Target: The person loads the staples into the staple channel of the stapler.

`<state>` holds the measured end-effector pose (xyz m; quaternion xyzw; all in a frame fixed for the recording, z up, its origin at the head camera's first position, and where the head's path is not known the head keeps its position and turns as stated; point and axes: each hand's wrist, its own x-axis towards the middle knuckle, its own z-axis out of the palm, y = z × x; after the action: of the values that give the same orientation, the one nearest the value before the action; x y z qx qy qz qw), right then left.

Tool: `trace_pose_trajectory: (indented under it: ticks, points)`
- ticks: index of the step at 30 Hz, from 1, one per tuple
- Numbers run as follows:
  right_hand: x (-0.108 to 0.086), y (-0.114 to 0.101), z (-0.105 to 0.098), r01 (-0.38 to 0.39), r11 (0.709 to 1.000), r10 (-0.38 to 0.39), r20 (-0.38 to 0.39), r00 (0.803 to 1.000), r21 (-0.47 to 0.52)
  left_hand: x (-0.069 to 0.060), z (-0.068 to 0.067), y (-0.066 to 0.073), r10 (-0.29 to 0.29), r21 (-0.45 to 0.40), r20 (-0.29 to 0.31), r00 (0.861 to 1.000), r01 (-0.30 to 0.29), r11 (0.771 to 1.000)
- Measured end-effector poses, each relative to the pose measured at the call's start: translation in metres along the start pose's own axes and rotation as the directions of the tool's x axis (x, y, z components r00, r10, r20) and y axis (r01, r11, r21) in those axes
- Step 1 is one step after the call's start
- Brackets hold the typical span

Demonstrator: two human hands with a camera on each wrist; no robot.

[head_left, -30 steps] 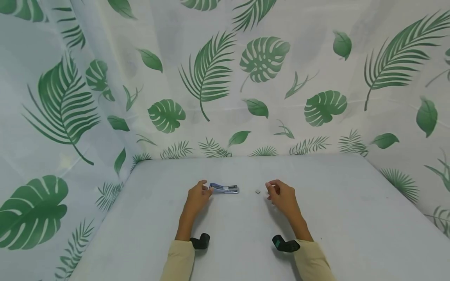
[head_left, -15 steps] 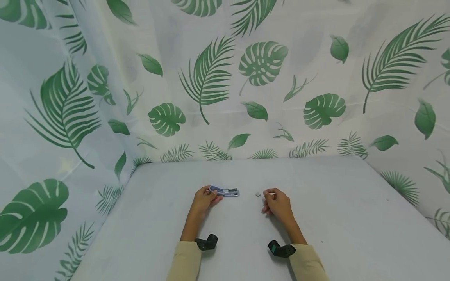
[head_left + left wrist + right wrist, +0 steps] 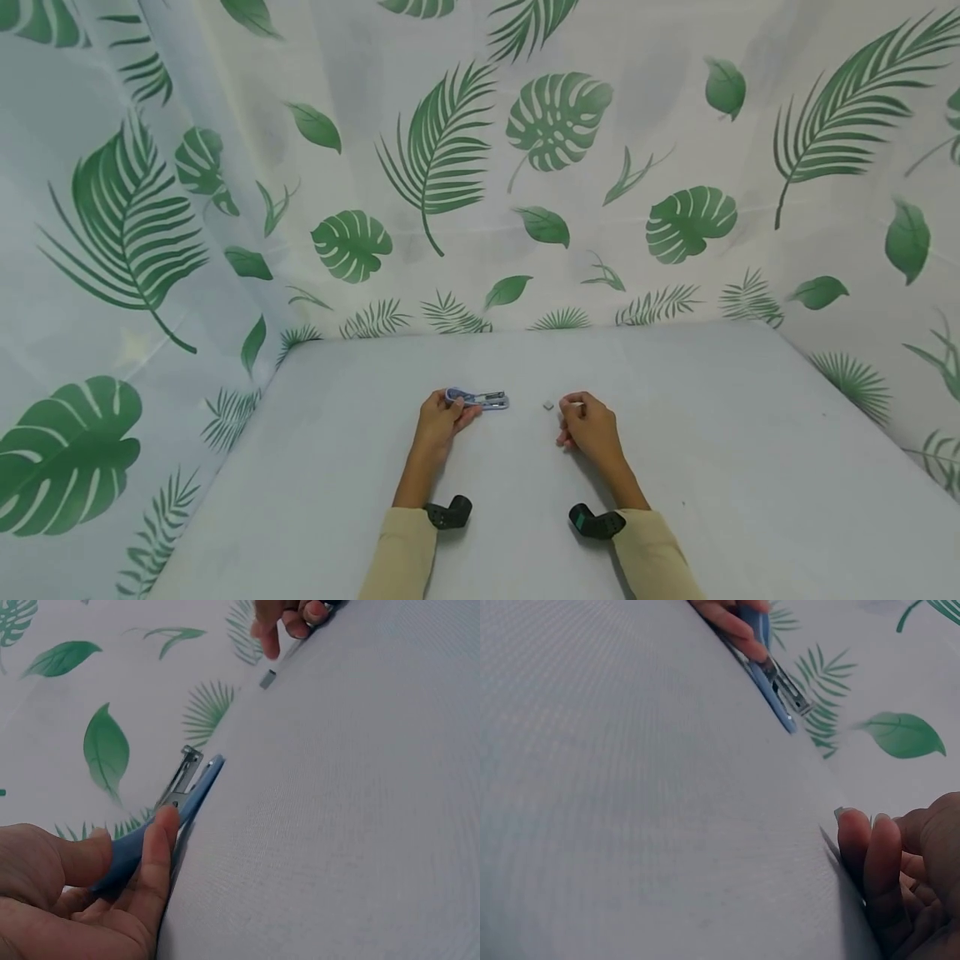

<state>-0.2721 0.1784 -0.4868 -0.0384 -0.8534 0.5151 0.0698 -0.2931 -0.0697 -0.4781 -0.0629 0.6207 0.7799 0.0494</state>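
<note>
Stapler (image 3: 471,397): blue with metal parts; in the grip of the left hand (image 3: 438,423), at two o'clock from its middle, with twelve at the far edge of the table (image 3: 525,492); parted at the free end, pointing to three o'clock.
Left hand: holding the stapler's blue end between thumb and fingers; at nine o'clock from the right hand (image 3: 592,425).
Grey block (image 3: 547,406): small; lying on the table near the stapler, at three o'clock from it; partly hidden by a fingertip in the right wrist view.
Right hand: loosely bent at the fingers, just beside the grey block and apart from it in the head and left wrist views; exact spread of thumb and forefinger hard to tell.
Wrist cameras (image 3: 450,512): black, one per wrist, at six o'clock from each hand.
Sleeves (image 3: 400,547): beige; toward the near edge.
Leaf-print cloth (image 3: 480,275): white and green; rising at twelve o'clock beyond the table.
</note>
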Motion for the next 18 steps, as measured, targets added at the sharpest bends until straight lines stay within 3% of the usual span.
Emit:
trace_pose_trajectory:
  ticks: [7,12,15,18]
  points:
    - [-0.0019,-0.0006,0.0005,0.009,1.0,-0.009,-0.008,1.0,-0.014,0.0004,-0.0005,-0.0047,0.054,0.01,0.078,0.995,-0.055,0.998]
    - [-0.0011,0.001,0.0028,0.006,1.0,-0.006,-0.012,1.0,-0.014,0.0007,-0.0015,-0.0074,0.104,0.072,0.145,0.984,-0.115,0.991]
    - [0.0001,0.0013,0.0033,0.01,1.0,-0.01,-0.022,1.0,-0.016,0.0003,-0.001,-0.0068,0.155,0.139,0.192,0.969,-0.183,0.973]
    - [0.0005,0.0008,0.0027,0.013,1.0,-0.014,-0.028,1.0,-0.023,-0.0015,0.0011,-0.0052,0.177,0.246,0.216,0.96,-0.229,0.942]
